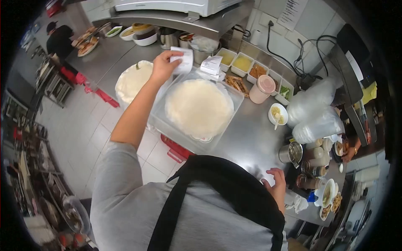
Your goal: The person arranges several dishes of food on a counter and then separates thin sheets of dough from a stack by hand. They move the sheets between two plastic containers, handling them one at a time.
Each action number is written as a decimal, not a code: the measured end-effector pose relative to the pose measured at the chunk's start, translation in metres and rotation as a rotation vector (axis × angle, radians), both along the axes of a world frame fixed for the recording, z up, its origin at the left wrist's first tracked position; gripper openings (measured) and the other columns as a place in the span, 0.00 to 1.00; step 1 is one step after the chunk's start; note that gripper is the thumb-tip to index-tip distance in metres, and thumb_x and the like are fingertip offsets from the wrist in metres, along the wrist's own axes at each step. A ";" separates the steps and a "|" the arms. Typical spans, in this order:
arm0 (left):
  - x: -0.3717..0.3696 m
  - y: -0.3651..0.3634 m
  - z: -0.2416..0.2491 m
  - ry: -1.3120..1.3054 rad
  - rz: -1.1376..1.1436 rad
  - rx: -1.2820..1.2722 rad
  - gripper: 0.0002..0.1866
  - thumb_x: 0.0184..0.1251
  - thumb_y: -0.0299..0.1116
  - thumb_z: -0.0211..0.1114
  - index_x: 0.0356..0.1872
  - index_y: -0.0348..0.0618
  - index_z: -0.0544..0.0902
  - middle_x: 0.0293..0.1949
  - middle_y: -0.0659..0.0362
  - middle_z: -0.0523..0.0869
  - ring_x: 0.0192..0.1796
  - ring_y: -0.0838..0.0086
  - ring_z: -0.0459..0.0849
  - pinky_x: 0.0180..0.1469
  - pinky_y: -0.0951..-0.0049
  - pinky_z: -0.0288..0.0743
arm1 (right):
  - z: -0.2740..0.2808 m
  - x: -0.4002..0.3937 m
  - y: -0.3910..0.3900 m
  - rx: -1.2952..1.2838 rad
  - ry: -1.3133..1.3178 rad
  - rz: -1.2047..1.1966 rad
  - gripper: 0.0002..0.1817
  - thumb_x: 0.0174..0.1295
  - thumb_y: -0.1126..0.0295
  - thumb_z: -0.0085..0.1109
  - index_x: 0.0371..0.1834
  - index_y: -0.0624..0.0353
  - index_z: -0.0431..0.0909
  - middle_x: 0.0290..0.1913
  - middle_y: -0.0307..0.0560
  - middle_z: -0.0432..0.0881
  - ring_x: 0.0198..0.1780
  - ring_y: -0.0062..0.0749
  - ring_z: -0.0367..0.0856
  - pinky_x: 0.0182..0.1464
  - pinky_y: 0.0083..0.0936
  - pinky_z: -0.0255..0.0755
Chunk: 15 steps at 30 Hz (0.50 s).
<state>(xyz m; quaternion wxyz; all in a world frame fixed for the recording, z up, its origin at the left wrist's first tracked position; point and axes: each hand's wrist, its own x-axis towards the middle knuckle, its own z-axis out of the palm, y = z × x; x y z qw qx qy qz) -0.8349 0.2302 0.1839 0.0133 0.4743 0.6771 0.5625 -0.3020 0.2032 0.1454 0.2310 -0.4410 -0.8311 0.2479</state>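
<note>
My left hand (pixel 164 66) is stretched forward, its fingers closed on a white paper slip (pixel 183 61) above the far left corner of a clear plastic tub (pixel 202 149). In that tub lies a large round pale sheet, like a flat wrapper (pixel 199 109). A second pale round sheet (pixel 130 83) is left of my forearm, partly hidden by it. More printed paper slips (pixel 211 65) lie just right of the held one. My right hand (pixel 276 187) is near the counter's front edge, its fingers bent and apart, with nothing visible in them.
Small white tubs of ingredients (pixel 243 63) line the back, beside a lidded pinkish container (pixel 262 89). Clear plastic bags (pixel 314 111), a metal pot (pixel 289 152) and several jars crowd the right. A shelf (pixel 205 26) overhangs the back. Other people are at far left and right.
</note>
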 end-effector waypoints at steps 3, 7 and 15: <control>0.000 0.085 -0.016 -0.145 -0.059 -0.003 0.16 0.48 0.29 0.71 0.41 0.42 0.84 0.31 0.66 0.80 0.30 0.82 0.70 0.34 0.81 0.67 | -0.010 -0.001 -0.002 -0.030 -0.014 -0.080 0.18 0.42 0.78 0.67 0.39 0.59 0.76 0.46 0.52 0.74 0.49 0.47 0.74 0.51 0.34 0.68; 0.011 0.175 -0.069 -0.210 0.005 0.240 0.16 0.45 0.37 0.74 0.38 0.45 0.85 0.29 0.64 0.82 0.30 0.78 0.75 0.35 0.77 0.71 | -0.013 -0.005 -0.001 -0.058 -0.028 -0.157 0.18 0.43 0.77 0.67 0.40 0.58 0.77 0.46 0.52 0.74 0.50 0.47 0.74 0.52 0.33 0.68; -0.040 0.203 -0.166 0.850 0.156 -0.614 0.28 0.50 0.57 0.62 0.49 0.52 0.81 0.51 0.53 0.80 0.54 0.56 0.76 0.55 0.54 0.68 | -0.015 0.023 -0.008 -0.082 -0.087 -0.296 0.16 0.50 0.66 0.66 0.42 0.57 0.77 0.46 0.53 0.75 0.49 0.48 0.74 0.51 0.35 0.69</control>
